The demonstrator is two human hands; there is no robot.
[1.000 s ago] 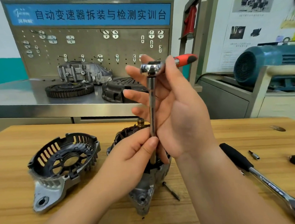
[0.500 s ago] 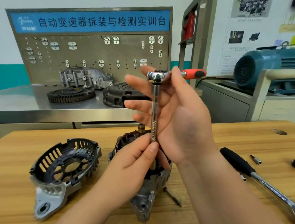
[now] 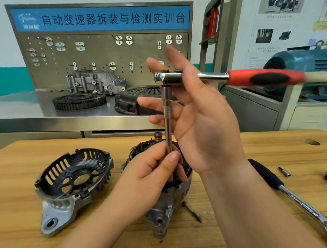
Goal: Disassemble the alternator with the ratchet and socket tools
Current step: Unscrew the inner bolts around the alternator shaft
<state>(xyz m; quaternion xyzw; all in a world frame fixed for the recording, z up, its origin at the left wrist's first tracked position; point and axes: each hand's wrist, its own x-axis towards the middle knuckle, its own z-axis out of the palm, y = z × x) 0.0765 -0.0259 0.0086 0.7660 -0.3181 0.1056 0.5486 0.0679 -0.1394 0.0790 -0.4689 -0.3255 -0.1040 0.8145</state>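
The sign behind reads 自动变速器拆装与检测实训台. I see the ratchet lying level, red handle pointing right, its extension upright, running down to the alternator on the worktop. My left hand grip pinches the extension low down. The right hand grip is slack, fingers straight against the ratchet head.

The one camera is riding on the person's head, looking forward and a little down over the wooden table toward the pegboard at the back of the steel bench. It is sitting close, so the left hand, pinching the extension bar, and the right hand are filling the middle.
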